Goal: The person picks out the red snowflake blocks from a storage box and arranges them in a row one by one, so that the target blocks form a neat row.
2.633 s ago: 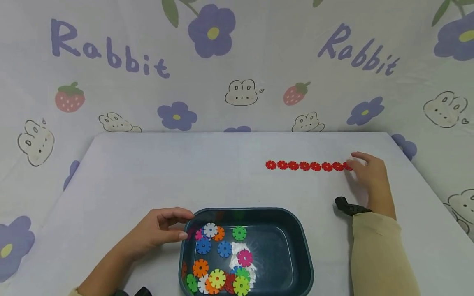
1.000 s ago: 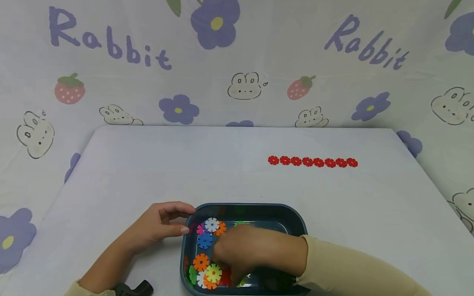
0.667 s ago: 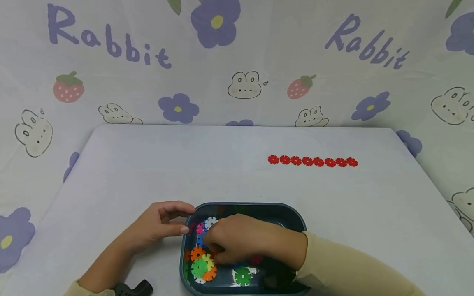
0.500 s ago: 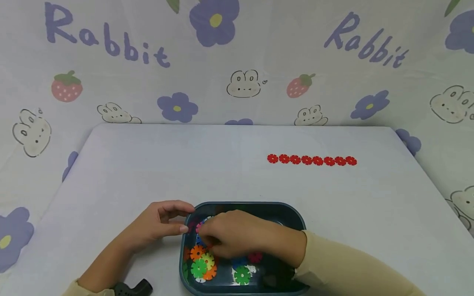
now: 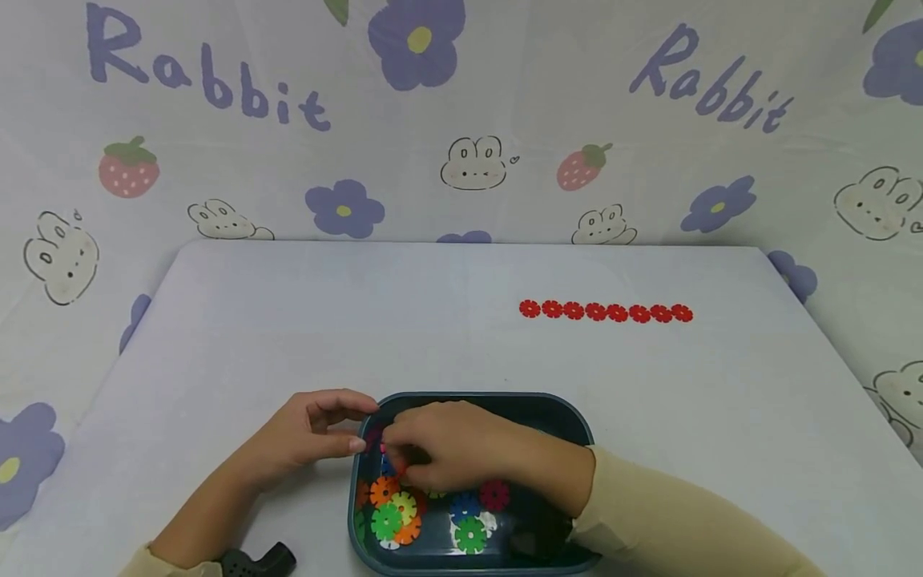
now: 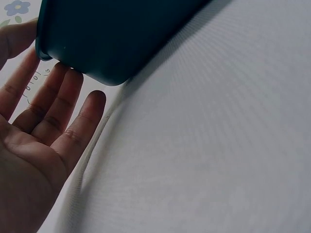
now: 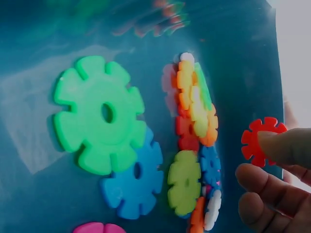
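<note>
My right hand [image 5: 461, 449] is inside the dark blue-green tray [image 5: 476, 395]. In the right wrist view its thumb and finger pinch a red notched plastic snowflake disc [image 7: 250, 141], held up off the other pieces. A green disc [image 7: 80, 111] lies over a blue disc [image 7: 146, 194] nearby, and a mixed heap with orange, yellow and white discs is at the tray's side. My left hand [image 5: 303, 433] rests at the tray's left end, thumb and fingertips touching the rim with relaxed fingers. Part of the tray's contents is hidden under my right hand.
A straight row of several red discs [image 5: 595, 312] lies on the white table [image 5: 324, 320], toward the back right. A black strap mount [image 5: 259, 562] sits at my left wrist. A printed cloth [image 5: 252, 48] hangs behind the table.
My right hand has come from the right end of the red row into the tray, stirred the discs and taken a red one. My left hand has stayed at the rim.
</note>
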The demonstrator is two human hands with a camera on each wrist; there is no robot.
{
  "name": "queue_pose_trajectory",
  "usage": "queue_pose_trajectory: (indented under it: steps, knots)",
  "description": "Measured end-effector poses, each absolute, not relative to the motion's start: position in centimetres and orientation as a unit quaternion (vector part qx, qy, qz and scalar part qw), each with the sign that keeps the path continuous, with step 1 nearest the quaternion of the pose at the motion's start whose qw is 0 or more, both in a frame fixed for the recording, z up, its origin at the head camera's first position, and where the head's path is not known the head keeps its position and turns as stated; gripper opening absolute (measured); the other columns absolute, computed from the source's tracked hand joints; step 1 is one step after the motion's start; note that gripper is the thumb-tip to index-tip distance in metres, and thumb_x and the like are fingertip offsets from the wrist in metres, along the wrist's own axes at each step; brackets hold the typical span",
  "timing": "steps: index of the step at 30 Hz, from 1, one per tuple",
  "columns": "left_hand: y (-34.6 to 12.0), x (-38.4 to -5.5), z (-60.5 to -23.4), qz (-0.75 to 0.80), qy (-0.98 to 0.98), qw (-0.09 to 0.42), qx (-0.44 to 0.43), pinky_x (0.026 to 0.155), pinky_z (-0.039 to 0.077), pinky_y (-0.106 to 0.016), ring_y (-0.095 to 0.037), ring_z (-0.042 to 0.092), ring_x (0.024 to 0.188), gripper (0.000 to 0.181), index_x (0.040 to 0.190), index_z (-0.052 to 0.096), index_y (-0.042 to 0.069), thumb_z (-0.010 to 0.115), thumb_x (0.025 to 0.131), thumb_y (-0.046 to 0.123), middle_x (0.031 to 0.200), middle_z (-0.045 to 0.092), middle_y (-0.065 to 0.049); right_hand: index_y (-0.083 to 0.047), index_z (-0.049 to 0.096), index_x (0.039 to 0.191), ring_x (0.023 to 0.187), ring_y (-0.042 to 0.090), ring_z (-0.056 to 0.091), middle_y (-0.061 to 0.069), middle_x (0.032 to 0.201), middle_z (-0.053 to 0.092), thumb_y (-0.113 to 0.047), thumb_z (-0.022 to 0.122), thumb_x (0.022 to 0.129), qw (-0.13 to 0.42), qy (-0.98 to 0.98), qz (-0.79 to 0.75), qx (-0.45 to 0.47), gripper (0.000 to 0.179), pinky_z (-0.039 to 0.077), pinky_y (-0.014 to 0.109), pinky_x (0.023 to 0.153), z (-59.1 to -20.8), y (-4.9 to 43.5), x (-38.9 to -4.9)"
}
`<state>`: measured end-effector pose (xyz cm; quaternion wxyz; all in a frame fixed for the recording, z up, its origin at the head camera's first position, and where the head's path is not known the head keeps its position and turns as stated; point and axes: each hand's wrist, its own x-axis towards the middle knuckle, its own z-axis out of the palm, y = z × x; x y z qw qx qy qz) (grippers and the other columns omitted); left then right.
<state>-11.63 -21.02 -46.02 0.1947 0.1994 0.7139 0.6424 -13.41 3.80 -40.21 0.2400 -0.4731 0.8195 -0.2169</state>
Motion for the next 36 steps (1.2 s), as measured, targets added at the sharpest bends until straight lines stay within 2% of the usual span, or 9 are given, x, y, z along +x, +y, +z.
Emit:
queue_pose_trajectory:
  steps: [6, 12, 15, 18, 22, 25, 30, 36]
  knots:
    - [-21.0, -11.6, -46.1, 0.646, 0.709, 0.198, 0.200, 0.093, 0.055, -0.030, -0.021, 0.062, 0.117, 0.035, 0.124, 0.062, 0.003, 0.068, 0.089, 0.004, 0.122, 0.066, -0.011, -0.023, 0.063, 0.085, 0.065, 0.002, 0.053, -0.013, 0.076, 0.061, -0.028, 0.068, 0.094, 0.244, 0.795, -0.298, -0.468, 0.011, 0.050, 0.017, 0.060, -40.0, 4.2, -13.7]
    - [-21.2, -11.4, -46.1, 0.642, 0.712, 0.204, 0.195, 0.093, 0.054, -0.030, -0.020, 0.061, 0.117, 0.034, 0.124, 0.062, 0.002, 0.068, 0.090, 0.006, 0.123, 0.066, -0.011, -0.017, 0.069, 0.096, 0.069, -0.001, 0.060, -0.010, 0.082, 0.069, -0.019, 0.069, 0.092, 0.222, 0.773, -0.393, -0.445, 0.004, 0.056, 0.019, 0.070, -39.0, 5.0, -13.3]
    - [-21.1, -11.3, -46.1, 0.643, 0.712, 0.208, 0.193, 0.093, 0.054, -0.030, -0.021, 0.061, 0.117, 0.034, 0.124, 0.062, 0.002, 0.067, 0.090, 0.005, 0.123, 0.066, -0.012, -0.012, 0.070, 0.111, 0.074, -0.001, 0.065, -0.005, 0.089, 0.072, -0.014, 0.069, 0.092, 0.197, 0.766, -0.437, -0.428, 0.018, 0.058, 0.021, 0.074, -38.1, 5.6, -13.1]
    - [-21.0, -11.2, -46.0, 0.643, 0.713, 0.210, 0.185, 0.092, 0.055, -0.032, -0.024, 0.061, 0.117, 0.034, 0.124, 0.062, 0.003, 0.067, 0.090, 0.005, 0.124, 0.066, -0.014, -0.008, 0.070, 0.118, 0.078, 0.003, 0.067, -0.001, 0.095, 0.074, -0.009, 0.069, 0.091, 0.148, 0.757, -0.473, -0.426, 0.027, 0.058, 0.024, 0.073, -37.3, 6.3, -13.2]
    - [-20.9, -11.1, -45.9, 0.641, 0.719, 0.207, 0.171, 0.091, 0.056, -0.033, -0.025, 0.061, 0.117, 0.034, 0.123, 0.063, 0.005, 0.068, 0.089, 0.006, 0.125, 0.065, -0.014, -0.006, 0.071, 0.117, 0.085, 0.009, 0.069, 0.002, 0.099, 0.073, -0.001, 0.070, 0.088, 0.093, 0.744, -0.517, -0.413, 0.029, 0.060, 0.028, 0.076, -36.0, 7.2, -13.5]
    - [-20.8, -11.2, -45.8, 0.640, 0.721, 0.205, 0.169, 0.090, 0.056, -0.033, -0.025, 0.061, 0.117, 0.035, 0.124, 0.063, 0.006, 0.068, 0.089, 0.006, 0.125, 0.065, -0.014, -0.005, 0.070, 0.120, 0.090, 0.011, 0.072, 0.005, 0.104, 0.072, 0.002, 0.071, 0.086, 0.076, 0.741, -0.538, -0.394, 0.034, 0.059, 0.030, 0.080, -35.2, 7.7, -13.6]
    - [-20.8, -11.4, -45.9, 0.638, 0.723, 0.200, 0.176, 0.089, 0.057, -0.033, -0.025, 0.062, 0.116, 0.035, 0.124, 0.063, 0.005, 0.068, 0.089, 0.006, 0.125, 0.065, -0.014, -0.006, 0.067, 0.125, 0.094, 0.011, 0.072, 0.006, 0.110, 0.071, 0.002, 0.073, 0.085, 0.054, 0.759, -0.543, -0.356, 0.041, 0.059, 0.030, 0.081, -34.1, 8.7, -13.5]
    - [-20.8, -11.5, -45.9, 0.636, 0.724, 0.200, 0.178, 0.090, 0.056, -0.031, -0.026, 0.061, 0.117, 0.036, 0.124, 0.062, 0.002, 0.069, 0.089, 0.006, 0.125, 0.064, -0.018, -0.005, 0.066, 0.126, 0.093, 0.014, 0.073, 0.009, 0.113, 0.071, 0.000, 0.075, 0.083, 0.007, 0.778, -0.543, -0.316, 0.044, 0.059, 0.031, 0.080, -33.6, 10.6, -14.7]
